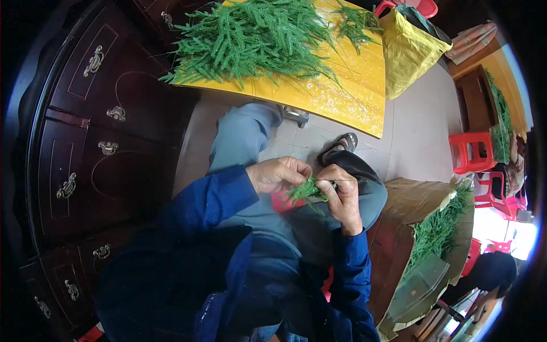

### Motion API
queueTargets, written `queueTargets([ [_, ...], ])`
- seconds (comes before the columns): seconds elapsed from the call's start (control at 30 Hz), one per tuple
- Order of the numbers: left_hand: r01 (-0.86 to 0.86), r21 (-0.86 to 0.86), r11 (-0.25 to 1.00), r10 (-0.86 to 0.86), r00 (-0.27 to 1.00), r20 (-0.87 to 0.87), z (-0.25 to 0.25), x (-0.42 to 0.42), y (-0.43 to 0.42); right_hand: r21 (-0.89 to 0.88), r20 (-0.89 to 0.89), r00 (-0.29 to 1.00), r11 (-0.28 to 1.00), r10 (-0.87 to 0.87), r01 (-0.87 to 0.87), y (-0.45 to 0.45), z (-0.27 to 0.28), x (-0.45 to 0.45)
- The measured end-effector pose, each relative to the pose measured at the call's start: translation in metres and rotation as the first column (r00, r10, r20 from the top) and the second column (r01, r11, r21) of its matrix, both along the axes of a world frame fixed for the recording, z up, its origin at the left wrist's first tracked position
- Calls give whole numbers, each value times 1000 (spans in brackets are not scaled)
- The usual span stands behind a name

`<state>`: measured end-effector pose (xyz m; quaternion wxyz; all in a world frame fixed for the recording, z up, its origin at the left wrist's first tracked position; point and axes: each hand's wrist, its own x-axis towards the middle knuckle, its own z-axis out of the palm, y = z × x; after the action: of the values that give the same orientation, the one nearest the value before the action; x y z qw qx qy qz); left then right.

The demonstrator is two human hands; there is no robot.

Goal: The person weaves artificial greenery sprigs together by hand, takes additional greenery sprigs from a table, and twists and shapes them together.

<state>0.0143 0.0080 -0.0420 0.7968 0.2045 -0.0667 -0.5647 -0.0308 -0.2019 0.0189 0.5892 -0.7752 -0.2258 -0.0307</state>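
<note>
Over my lap, both hands meet at a small green sprig bundle (305,192). My left hand (280,174) comes in from the left, its thumb and fingers pinched at the bundle's upper left side. On the bundle's right side, my right hand (341,196) is closed, thumb against the curled fingers, with a thin dark stem or wire running out by it. In front of me, a large pile of green artificial sprigs (250,43) lies on the yellow table (356,111). A few loose sprigs (356,25) rest near the table's far right part.
A cardboard box (393,228) full of green sprigs stands at my right. Dark drawers (85,131) line the left side. A yellow sack (410,51) is beside the table. Red stools (472,153) and other people (515,171) are farther right.
</note>
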Motion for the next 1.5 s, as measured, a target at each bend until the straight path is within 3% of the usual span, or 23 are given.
queueTargets([
  [0.13,-29,57,998,25,997,69,21,1,1,15,29,998,998,-58,57,2,-1,0],
  [0.33,-120,160,980,91,980,177,15,-1,1,-28,75,992,995,-98,101,3,-1,-1],
  [0.43,-179,171,969,118,941,316,14,0,0,-100,151,986,992,-66,81,2,-2,-1],
  [0.53,-199,194,961,117,923,367,20,2,3,-135,95,987,981,-129,141,4,-1,-3],
  [0.63,-182,189,965,111,936,333,25,5,3,-11,4,989,989,-146,146,4,0,-2],
  [0.73,-107,120,987,87,984,158,28,8,2,47,-12,986,985,-165,165,2,-2,-2],
  [0.93,-70,184,981,49,992,117,14,6,4,-88,51,987,984,-154,158,3,4,-3],
  [1.03,-49,180,982,26,992,127,13,6,4,-83,67,990,988,-123,129,5,7,-3],
  [1.13,-51,101,994,48,998,33,13,4,2,-43,49,989,989,-139,142,3,5,-3],
  [1.5,-10,48,999,7,997,76,12,1,0,-82,150,986,993,-72,85,2,4,-3],
])
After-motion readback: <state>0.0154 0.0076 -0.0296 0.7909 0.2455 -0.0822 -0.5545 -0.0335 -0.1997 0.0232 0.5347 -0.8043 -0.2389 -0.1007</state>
